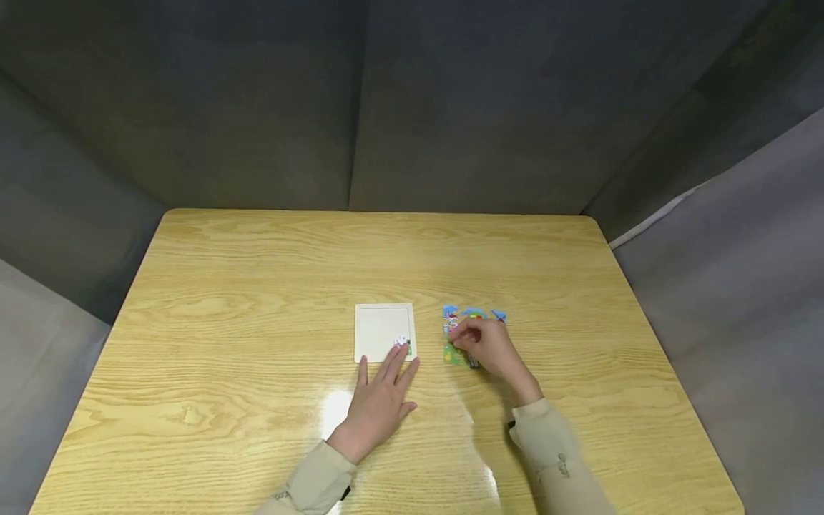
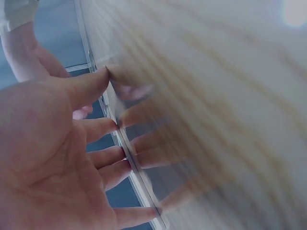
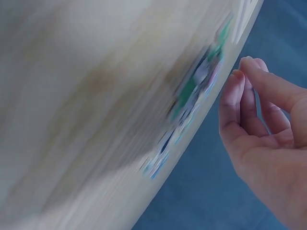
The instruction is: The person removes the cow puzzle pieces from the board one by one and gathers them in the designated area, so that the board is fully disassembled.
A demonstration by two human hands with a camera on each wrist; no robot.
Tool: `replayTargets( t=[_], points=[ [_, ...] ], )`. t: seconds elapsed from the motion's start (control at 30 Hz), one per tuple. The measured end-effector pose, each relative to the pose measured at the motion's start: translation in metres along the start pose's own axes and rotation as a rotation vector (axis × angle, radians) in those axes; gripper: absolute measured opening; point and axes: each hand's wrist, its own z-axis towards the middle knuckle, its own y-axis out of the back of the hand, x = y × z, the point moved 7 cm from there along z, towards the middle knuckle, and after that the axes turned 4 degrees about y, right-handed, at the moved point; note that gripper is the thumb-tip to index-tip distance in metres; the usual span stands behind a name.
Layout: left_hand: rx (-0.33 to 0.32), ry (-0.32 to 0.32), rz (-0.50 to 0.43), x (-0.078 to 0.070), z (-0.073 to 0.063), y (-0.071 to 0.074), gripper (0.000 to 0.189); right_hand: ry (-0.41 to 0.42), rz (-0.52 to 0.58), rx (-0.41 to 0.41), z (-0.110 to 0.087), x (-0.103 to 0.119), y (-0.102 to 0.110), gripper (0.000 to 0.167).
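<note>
My left hand (image 1: 376, 408) lies with its fingers straight and spread at the front edge of a white square puzzle tray (image 1: 380, 315). Its middle fingertips reach over a puzzle piece (image 1: 402, 340), white and green, in the tray's near right corner. In the left wrist view, the fingertips (image 2: 112, 167) come down along the tray's edge. Over a group of colourful puzzle pieces (image 1: 450, 311) hovers my right hand (image 1: 492, 348), fingers curled. Its thumb and fingertips (image 3: 247, 62) meet in the right wrist view, with nothing visible between them. The hand covers part of the group.
Both the tray and the loose pieces lie on a wood-grain table (image 1: 257, 286); the pieces sit right of the tray. Grey curtain panels (image 1: 257, 107) stand behind the table and along its sides.
</note>
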Motion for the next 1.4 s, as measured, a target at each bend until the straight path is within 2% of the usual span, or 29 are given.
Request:
replayTargets(
  t=[0.27, 0.53, 0.67, 1.1, 1.4],
  points=[
    [-0.022, -0.014, -0.012, -0.001, -0.002, 0.004, 0.068, 0.029, 0.000, 0.042, 0.021, 0.022, -0.029, 0.007],
    [-0.003, -0.009, 0.011, -0.001, -0.001, 0.003, 0.067, 0.061, -0.007, 0.082, 0.035, 0.037, -0.051, 0.007],
    [0.007, -0.006, 0.019, -0.001, 0.000, 0.003, 0.067, 0.060, -0.020, 0.091, 0.040, 0.042, -0.056, 0.007],
    [0.039, 0.024, 0.038, 0.000, 0.000, 0.001, 0.066, -0.018, -0.006, 0.120, 0.050, 0.048, -0.066, 0.007],
    [0.025, 0.023, 0.028, -0.002, -0.001, 0.002, 0.066, -0.005, -0.024, 0.151, 0.054, 0.044, -0.069, 0.008]
  ],
)
